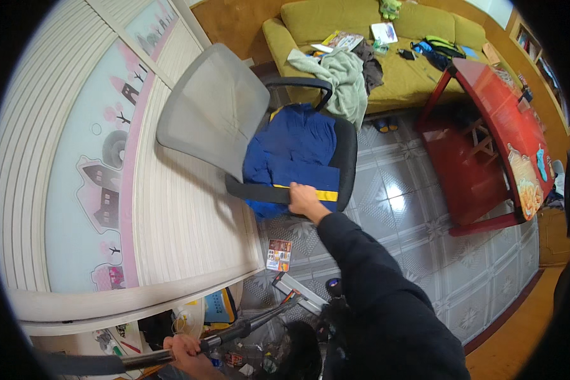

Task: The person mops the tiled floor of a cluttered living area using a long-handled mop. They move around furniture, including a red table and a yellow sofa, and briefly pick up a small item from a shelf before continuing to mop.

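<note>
1. My right hand (306, 199) curls its fingers (294, 190) over the office chair (209, 104)'s near armrest (256, 192), apparently to steady it.
2. My left hand (187, 351)'s fingers close round the cleaner pole (239, 330), slanted seemingly so its flat head (306, 295) meets the tiled floor (386, 168).
3. On my feed, blue clothing (294, 142) drapes the seat (346, 155), kept off that floor.

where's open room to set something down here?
Best: tiled floor between the office chair and red table. Smaller: sofa seat front, between the dark garment and red table. Crowded: chair seat under blue clothing, and the clutter by the left hand.
</note>
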A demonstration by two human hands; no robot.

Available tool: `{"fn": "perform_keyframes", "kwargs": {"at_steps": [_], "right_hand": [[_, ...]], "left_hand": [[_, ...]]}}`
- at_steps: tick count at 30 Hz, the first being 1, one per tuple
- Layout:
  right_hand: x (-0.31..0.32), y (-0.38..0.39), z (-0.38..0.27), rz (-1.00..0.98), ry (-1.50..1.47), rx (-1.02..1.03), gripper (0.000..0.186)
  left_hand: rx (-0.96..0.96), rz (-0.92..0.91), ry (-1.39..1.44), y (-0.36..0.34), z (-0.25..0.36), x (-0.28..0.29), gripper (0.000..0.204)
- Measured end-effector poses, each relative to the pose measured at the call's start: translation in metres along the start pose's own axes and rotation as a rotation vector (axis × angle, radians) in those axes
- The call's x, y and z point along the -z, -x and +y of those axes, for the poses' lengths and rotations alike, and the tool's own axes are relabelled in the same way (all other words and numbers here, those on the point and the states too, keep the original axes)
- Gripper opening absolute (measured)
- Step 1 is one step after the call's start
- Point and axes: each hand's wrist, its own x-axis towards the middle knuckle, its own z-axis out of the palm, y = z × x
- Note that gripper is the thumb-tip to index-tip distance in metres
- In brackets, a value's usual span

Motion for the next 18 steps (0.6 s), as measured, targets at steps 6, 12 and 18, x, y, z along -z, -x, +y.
{"fn": "perform_keyframes", "kwargs": {"at_steps": [6, 12, 18], "right_hand": [[0.084, 0.121, 0.155, 0.062, 0.212, 0.151, 0.031], [0.046, 0.367, 0.208, -0.066, 0.244, 0.080, 0.032], [0.022, 0.563, 0.144, -0.006, 0.214, -0.330, 0.039]], "left_hand": [[0.075, -0.039, 0.120, 0.000, -0.003, -0.014, 0.025], [0.096, -0.060, 0.142, 0.010, 0.002, -0.008, 0.031], [0.121, -0.090, 0.196, 0.031, 0.011, -0.006, 0.027]]}}
